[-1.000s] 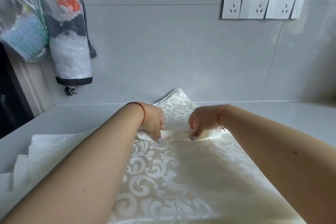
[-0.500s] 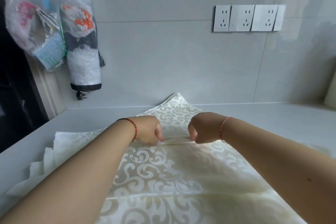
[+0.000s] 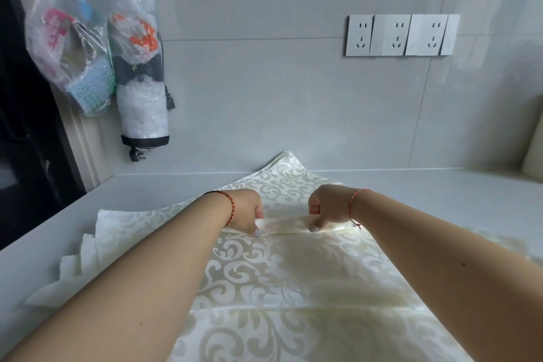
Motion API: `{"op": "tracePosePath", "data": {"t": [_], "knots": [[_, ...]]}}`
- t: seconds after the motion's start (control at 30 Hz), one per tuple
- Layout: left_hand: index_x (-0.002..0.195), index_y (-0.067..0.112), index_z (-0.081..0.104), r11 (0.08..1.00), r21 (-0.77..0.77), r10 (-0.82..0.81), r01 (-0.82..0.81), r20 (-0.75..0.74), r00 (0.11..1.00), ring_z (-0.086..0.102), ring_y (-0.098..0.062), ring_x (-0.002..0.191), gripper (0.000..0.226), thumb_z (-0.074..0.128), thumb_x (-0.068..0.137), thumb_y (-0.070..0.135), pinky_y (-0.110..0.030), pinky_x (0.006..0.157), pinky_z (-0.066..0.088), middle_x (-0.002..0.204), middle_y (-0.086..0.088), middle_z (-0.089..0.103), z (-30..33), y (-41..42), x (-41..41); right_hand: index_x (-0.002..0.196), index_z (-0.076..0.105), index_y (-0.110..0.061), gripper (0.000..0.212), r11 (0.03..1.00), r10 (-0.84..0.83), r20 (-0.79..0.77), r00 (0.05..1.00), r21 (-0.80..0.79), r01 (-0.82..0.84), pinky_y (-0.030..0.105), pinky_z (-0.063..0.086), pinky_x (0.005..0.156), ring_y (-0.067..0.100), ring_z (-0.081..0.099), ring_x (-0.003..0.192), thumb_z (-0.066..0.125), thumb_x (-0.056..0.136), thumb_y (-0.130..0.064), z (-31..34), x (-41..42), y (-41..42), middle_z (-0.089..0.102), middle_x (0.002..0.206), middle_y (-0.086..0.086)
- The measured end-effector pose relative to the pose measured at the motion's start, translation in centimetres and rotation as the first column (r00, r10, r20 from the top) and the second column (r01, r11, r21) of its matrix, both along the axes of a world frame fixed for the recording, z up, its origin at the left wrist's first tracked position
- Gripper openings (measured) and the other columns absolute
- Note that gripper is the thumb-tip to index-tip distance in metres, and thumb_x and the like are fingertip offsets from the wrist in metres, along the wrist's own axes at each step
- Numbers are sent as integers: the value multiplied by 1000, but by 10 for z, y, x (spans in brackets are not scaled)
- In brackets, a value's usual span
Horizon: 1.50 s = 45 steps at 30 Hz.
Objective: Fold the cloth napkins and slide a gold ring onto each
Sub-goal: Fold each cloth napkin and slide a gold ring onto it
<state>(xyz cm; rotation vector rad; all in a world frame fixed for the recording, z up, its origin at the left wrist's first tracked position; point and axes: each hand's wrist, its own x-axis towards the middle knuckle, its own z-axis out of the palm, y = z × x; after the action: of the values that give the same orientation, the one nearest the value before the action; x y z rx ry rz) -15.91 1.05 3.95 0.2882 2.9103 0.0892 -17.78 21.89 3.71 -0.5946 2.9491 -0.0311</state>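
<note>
A cream napkin (image 3: 282, 270) with a white scroll pattern lies spread on the grey counter (image 3: 440, 191), its far corner reaching the wall. A narrow pleat (image 3: 283, 225) is raised across it near the far end. My left hand (image 3: 246, 211) pinches the pleat's left part, fingers curled. At the pleat's right part my right hand (image 3: 326, 209) pinches the fold the same way. Both wrists wear red string bracelets. No gold ring is in view.
More cream napkins (image 3: 88, 247) lie stacked and fanned at the left under the top one. Plastic bags (image 3: 88, 47) and a bag holder (image 3: 138, 67) hang on the wall at the left. Wall sockets (image 3: 402, 35) sit at the upper right.
The view has tilted up and back. Both hands have moved slightly apart along the pleat and pressed it flatter against the napkin.
</note>
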Motion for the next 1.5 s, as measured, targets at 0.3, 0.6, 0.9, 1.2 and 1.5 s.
{"op": "tracePosePath", "data": {"t": [0.3, 0.6, 0.9, 1.2, 1.5], "knots": [[73, 29, 58, 999, 18, -38, 43, -228, 973, 52, -20, 107, 30, 53, 84, 2, -29, 103, 32, 92, 14, 63, -11, 0, 30, 87, 62, -26, 24, 995, 95, -250, 964, 62, -82, 27, 45, 71, 24, 58, 90, 52, 77, -6, -6, 40, 5, 63, 93, -2], [66, 26, 58, 999, 32, 24, -19, -151, 988, 57, -15, 85, 22, 55, 88, 21, -28, 90, 42, 78, 12, 63, -1, 3, 41, 78, 66, -22, 10, 995, 7, -102, 995, -98, -17, 26, 46, 69, 19, 59, 82, 66, 82, -31, -4, 43, 13, 68, 87, 0], [126, 24, 58, 997, 76, 17, -15, -27, 999, 55, -18, 114, 39, 66, 88, 29, -32, 100, 46, 126, 5, 55, -3, -1, 41, 108, 64, -18, 31, 999, 8, -45, 999, -36, -10, 27, 41, 76, 20, 53, 92, 70, 80, -31, -6, 36, 8, 62, 110, 3], [72, 30, 63, 995, 80, -33, 59, -288, 957, 54, -10, 92, 25, 62, 83, 8, -23, 94, 26, 72, 22, 55, -12, 0, 62, 69, 45, -24, 20, 998, 68, -295, 953, 22, -65, 24, 29, 64, 22, 52, 81, 54, 75, -7, -12, 70, 9, 58, 85, -5], [82, 20, 73, 978, 206, 50, -38, -54, 997, 63, -15, 92, 11, 62, 84, 22, -25, 83, 50, 98, 6, 69, 0, -3, 78, 77, 67, -23, 10, 998, 18, -139, 990, -50, -25, 27, 48, 71, 21, 59, 81, 60, 84, -26, 2, 83, 14, 66, 80, 1]]}}
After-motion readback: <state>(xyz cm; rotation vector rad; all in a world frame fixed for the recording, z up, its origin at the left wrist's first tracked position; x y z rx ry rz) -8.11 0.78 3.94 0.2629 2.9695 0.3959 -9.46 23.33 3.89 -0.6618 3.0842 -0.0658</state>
